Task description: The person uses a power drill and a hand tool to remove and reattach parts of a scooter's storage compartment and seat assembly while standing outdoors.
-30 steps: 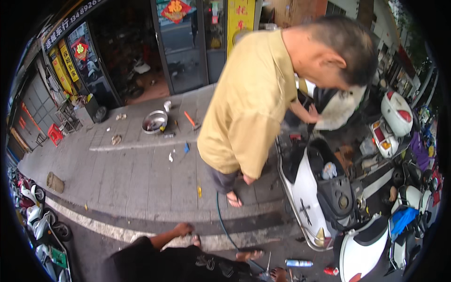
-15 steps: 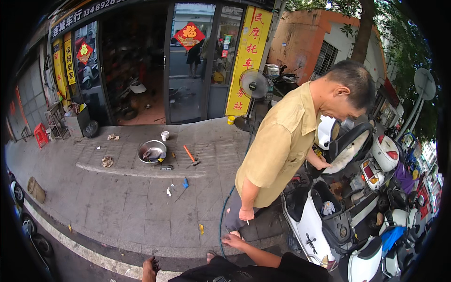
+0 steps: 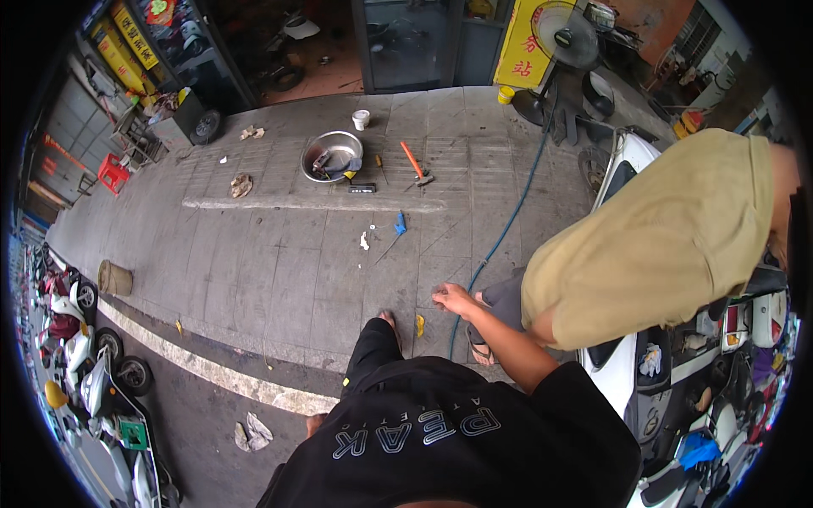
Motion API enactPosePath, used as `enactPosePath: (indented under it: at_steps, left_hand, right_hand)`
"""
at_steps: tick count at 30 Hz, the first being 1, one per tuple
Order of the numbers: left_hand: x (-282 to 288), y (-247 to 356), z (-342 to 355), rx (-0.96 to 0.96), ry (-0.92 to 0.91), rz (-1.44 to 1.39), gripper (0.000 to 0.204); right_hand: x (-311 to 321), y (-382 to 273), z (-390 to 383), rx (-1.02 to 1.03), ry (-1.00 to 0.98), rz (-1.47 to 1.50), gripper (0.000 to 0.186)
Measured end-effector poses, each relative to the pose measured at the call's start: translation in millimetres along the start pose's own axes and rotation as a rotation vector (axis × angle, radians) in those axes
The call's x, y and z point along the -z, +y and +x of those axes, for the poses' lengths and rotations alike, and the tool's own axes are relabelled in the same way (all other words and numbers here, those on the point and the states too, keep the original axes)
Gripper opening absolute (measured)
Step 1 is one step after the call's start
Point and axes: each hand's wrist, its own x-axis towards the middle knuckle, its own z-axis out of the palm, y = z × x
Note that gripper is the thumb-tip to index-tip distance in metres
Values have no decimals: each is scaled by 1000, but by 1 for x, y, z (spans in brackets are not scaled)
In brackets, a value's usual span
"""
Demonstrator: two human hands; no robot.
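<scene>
My right hand [image 3: 451, 298] hangs out over the grey pavement with its fingers loosely curved and apart, holding nothing that I can see, just left of a blue hose [image 3: 484, 262]. My left hand [image 3: 315, 423] barely shows beside my black shirt; its fingers are hidden. Close on my right, a person in a khaki shirt [image 3: 644, 233] leans over a white scooter [image 3: 610, 362]. Farther forward lie a steel basin [image 3: 347, 146] with things in it, an orange-handled hammer [image 3: 411, 161], a blue air gun [image 3: 400, 224] and a white cup [image 3: 361, 118].
A standing fan [image 3: 566, 38] is by the shop front. A red stool [image 3: 113, 173] and a loose tyre [image 3: 206, 127] stand at the back left. A bucket [image 3: 114, 278] sits near the kerb, parked scooters [image 3: 85, 356] line the left, and more scooters crowd the right.
My view has tilted down and moved forward onto the pavement. My right hand has risen from low at the frame's bottom. The person in khaki now appears lower, bent farther over to the right.
</scene>
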Motion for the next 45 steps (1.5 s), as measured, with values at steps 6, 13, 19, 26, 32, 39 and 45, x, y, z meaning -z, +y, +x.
enactPosePath:
  at_steps: [6, 13, 19, 26, 32, 39, 45]
  left_hand:
    - [-11, 89, 116, 94, -188, 237, 22]
    - [8, 458, 368, -188, -147, 261, 25]
    - [-84, 868, 382, -623, -31, 125, 29]
    - [-200, 940, 503, -802, -203, 608, 25]
    - [-228, 884, 492, -826, -445, 1174, 23]
    - [-276, 1008, 517, -184, -386, 638, 24]
    - [-342, 1180, 586, -248, -362, 402, 25]
  right_hand:
    - [37, 8, 89, -108, 78, 37, 23]
    - [135, -33, 134, -142, 216, 23, 24]
    - [254, -52, 167, -251, 542, 350, 36]
    - [432, -96, 283, -234, 722, 471, 34]
    - [662, -294, 383, 197, 790, 556, 26]
    - [877, -573, 442, 741, 782, 310, 17]
    - [1029, -764, 480, 956, 944, 101, 20]
